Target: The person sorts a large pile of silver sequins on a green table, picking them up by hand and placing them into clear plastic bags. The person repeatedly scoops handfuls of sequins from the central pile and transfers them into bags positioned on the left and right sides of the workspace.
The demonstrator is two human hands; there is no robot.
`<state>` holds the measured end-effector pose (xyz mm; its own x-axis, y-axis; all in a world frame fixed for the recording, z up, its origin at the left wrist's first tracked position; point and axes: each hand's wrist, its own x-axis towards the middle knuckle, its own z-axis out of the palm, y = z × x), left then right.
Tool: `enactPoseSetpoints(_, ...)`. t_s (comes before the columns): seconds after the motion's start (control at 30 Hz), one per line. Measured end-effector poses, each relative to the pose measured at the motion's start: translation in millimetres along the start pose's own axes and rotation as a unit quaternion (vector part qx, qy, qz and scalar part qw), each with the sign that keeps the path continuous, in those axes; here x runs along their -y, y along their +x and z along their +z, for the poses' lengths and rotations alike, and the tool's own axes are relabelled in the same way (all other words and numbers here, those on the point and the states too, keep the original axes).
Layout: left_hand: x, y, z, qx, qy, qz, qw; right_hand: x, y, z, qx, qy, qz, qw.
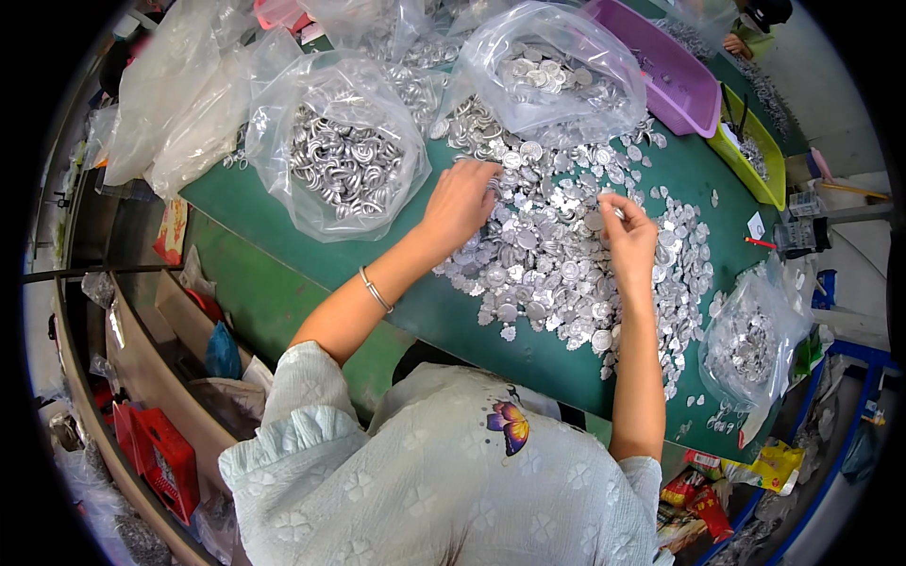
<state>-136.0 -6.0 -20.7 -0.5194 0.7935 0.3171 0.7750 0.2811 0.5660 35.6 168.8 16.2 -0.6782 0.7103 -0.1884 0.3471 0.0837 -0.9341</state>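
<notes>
A wide heap of small silver metal pieces (543, 269), many of them flat and coin-like, is spread over the green table (396, 292). At the heap's far left edge, my left hand (460, 208) has its fingers curled in against the pieces. What it holds, if anything, is hidden. My right hand (630, 241) is over the heap's right side, thumb and fingertips pinched on a small silver metal piece whose shape is hard to make out. An open clear plastic bag (409, 184) of curved silver pieces stands beyond my left forearm.
Another clear bag (477, 42) with coin-like pieces lies behind the heap. A purple bin (675, 85) and a yellow-green bin (769, 165) line the far right. One more filled bag (793, 325) sits at the right edge. A red basket (170, 462) stands lower left. Another person's hand (736, 44) shows far right.
</notes>
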Motion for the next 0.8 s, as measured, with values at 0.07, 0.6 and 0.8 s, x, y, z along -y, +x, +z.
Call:
enactPoseSetpoints(0.07,0,-1,2,-0.029,-0.006,0.009,1.000,4,-7,6,-0.009,-0.154,-0.092,0.984)
enactPoseSetpoints(0.6,-10,-4,-33,-0.025,-0.689,-0.290,0.664,-7,7,11,-0.019,0.161,-0.034,0.986)
enactPoseSetpoints(0.8,-2,-18,-32,0.071,-0.421,-0.234,0.873,9,-7,16,0.034,0.360,0.087,0.928)
